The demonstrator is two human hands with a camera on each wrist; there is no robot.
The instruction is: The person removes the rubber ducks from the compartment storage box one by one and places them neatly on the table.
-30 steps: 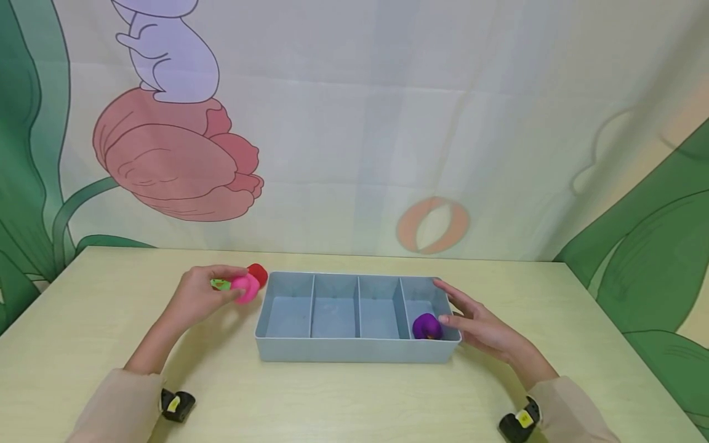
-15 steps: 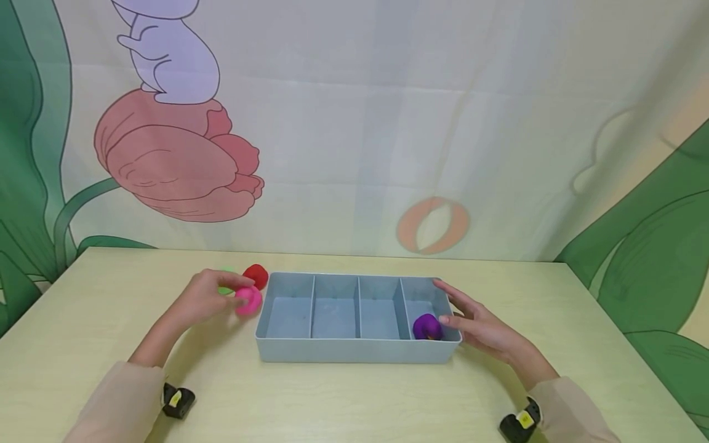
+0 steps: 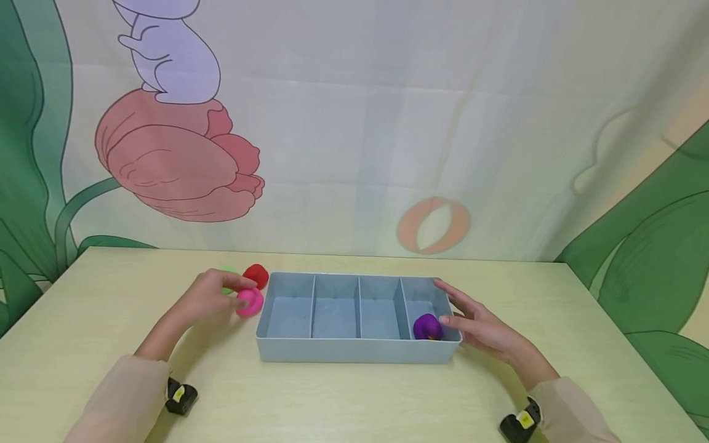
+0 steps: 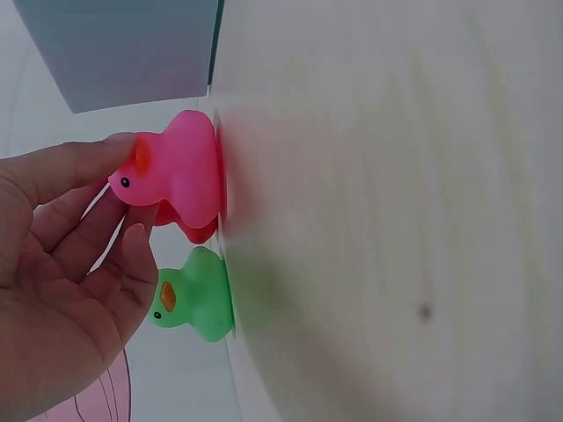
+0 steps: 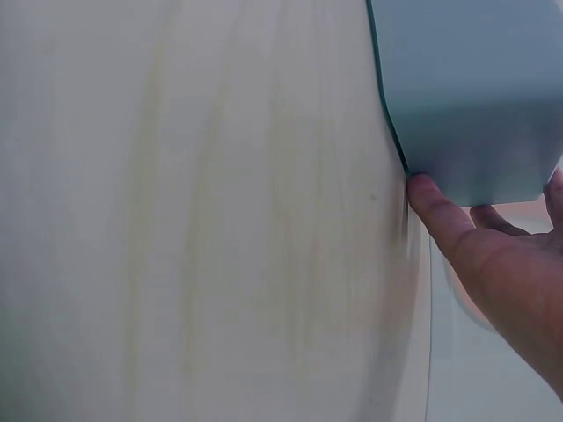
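Note:
Thumb and fingers of my left hand (image 3: 213, 296) pinch the head of a pink rubber duck (image 4: 189, 171), which stands on the table just left of the blue-grey divided box (image 3: 354, 351). Right behind it is a red duck (image 3: 256, 275), mostly hidden in the left wrist view. A green duck (image 4: 201, 294) stands beside them, partly covered by my left hand in the head view. My right hand (image 3: 487, 326) rests against the box's right end with fingers spread and fairly straight, fingertips at its edges. In the rightmost compartment sits a purple duck (image 3: 427, 327).
The box has several compartments in a row, split by thin dividers (image 3: 359, 307). It stands mid-table on a pale wooden table (image 3: 354, 406). Behind the table's far edge hangs a printed curtain (image 3: 343, 123).
My left hand has lowered the pink duck onto the table, slightly toward me, and still pinches it. More of the red duck shows now. My right hand and the box have stayed put.

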